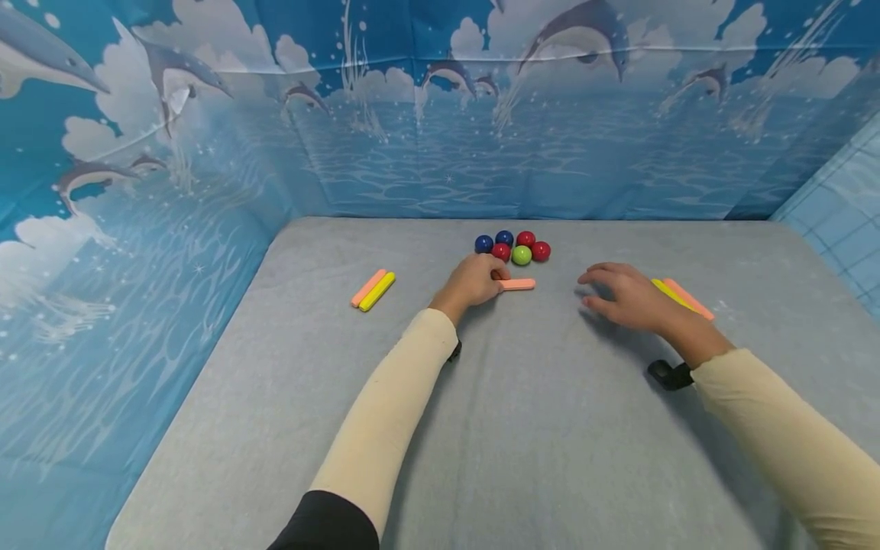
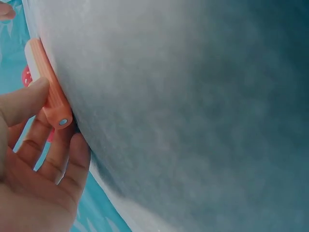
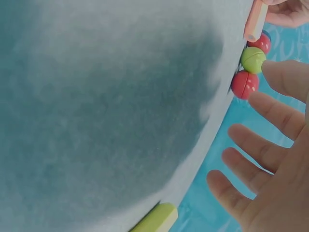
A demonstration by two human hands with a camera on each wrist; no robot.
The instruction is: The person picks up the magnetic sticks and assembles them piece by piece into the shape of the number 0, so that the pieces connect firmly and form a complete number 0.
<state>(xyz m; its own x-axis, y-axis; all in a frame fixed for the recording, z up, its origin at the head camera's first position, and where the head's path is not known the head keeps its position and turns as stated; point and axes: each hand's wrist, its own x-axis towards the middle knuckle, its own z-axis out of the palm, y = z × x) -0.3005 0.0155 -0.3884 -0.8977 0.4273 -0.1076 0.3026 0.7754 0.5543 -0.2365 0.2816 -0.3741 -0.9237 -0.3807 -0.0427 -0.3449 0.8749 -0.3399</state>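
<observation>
My left hand pinches one end of an orange stick near the table's middle, just in front of the balls. In the left wrist view the thumb lies along the orange stick, whose near end has a small hole. My right hand hovers over the table to the right, fingers spread and holding nothing. Beside it lie a yellow stick and an orange stick, partly hidden by that hand. The right wrist view shows the end of a yellow stick below the fingers.
Several balls cluster at the back: blue, red and green. At the left, an orange stick and a yellow stick lie side by side. A dolphin-print curtain hangs behind the grey table.
</observation>
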